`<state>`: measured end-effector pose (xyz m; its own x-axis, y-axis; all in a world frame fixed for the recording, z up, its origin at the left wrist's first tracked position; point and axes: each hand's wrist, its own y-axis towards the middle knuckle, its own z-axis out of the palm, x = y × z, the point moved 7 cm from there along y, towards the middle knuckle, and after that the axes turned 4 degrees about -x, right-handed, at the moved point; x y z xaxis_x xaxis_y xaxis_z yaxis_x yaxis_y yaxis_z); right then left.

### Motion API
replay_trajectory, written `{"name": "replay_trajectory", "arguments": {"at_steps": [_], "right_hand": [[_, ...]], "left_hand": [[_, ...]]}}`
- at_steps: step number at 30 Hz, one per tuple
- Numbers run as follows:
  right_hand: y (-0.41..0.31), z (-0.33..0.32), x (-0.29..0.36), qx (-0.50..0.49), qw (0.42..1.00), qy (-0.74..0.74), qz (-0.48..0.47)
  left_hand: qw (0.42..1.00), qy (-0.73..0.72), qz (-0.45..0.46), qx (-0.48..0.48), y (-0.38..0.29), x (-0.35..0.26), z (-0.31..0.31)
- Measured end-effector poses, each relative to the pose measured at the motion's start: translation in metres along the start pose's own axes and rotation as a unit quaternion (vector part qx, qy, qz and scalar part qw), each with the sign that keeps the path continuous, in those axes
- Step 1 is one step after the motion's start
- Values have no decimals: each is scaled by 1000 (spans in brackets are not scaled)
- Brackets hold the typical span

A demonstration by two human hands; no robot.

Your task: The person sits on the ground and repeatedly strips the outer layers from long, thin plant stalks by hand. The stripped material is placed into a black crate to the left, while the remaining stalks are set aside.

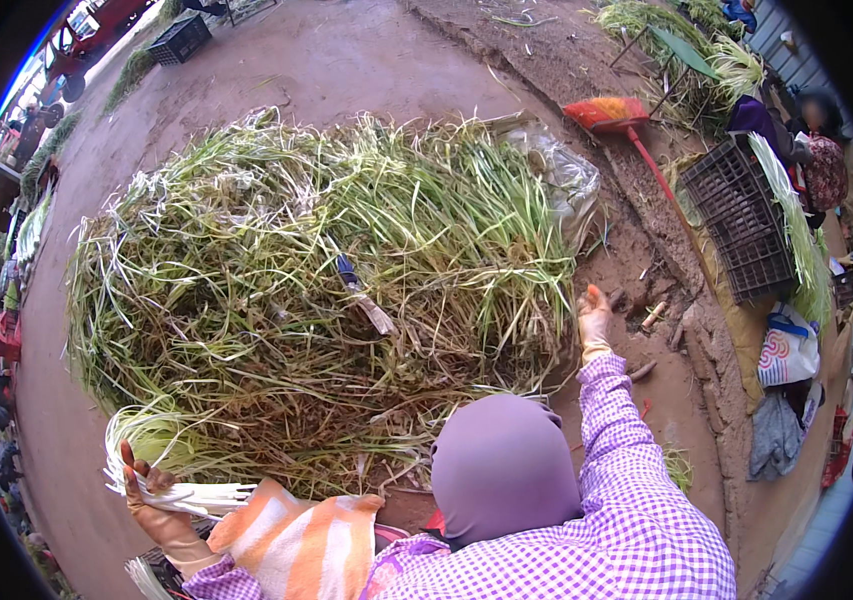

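Observation:
My left hand [152, 495] is closed around a bundle of pale, white-stemmed leafy stalks [201, 496], whose yellow-green tops [142, 435] fan out beyond the fingers. My right hand [593, 319] reaches out past the right edge of a broad heap of green and browned leaves [306, 300]. Its fingers look partly curled, and whether they hold anything is unclear. Across my lap lies an orange-and-white striped towel [299, 540]. A rounded purple cloth-covered shape [505, 469] sits between my arms, hiding part of the heap's near edge.
Clear plastic sheeting [557, 172] shows at the heap's far right corner. Beyond it lies a red-handled broom [606, 112]. At right, a black plastic crate [738, 217] stands near a seated person [820, 157] and a white bag [788, 349]. Another crate [180, 39] is far left.

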<state>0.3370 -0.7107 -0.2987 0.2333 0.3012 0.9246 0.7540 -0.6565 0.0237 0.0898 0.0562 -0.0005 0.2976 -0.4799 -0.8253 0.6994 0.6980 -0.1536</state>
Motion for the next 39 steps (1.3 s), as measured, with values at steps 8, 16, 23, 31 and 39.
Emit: {"name": "replay_trajectory", "arguments": {"at_steps": [8, 16, 23, 31, 39], "right_hand": [[-94, 167, 143, 321, 895, -128, -281], [-47, 253, 122, 334, 861, -384, -6], [23, 253, 101, 414, 812, -411, 20], [-53, 338, 218, 368, 818, -363, -254], [-11, 418, 176, 359, 789, -496, -52]], "left_hand": [[999, 26, -19, -12, 3, 3, -3], [999, 5, -30, -10, -7, -12, -27], [999, 3, -26, -33, -5, -14, -62], [998, 8, -53, -26, 6, 3, -33], [994, 9, -51, -101, -8, -5, -33]]}}
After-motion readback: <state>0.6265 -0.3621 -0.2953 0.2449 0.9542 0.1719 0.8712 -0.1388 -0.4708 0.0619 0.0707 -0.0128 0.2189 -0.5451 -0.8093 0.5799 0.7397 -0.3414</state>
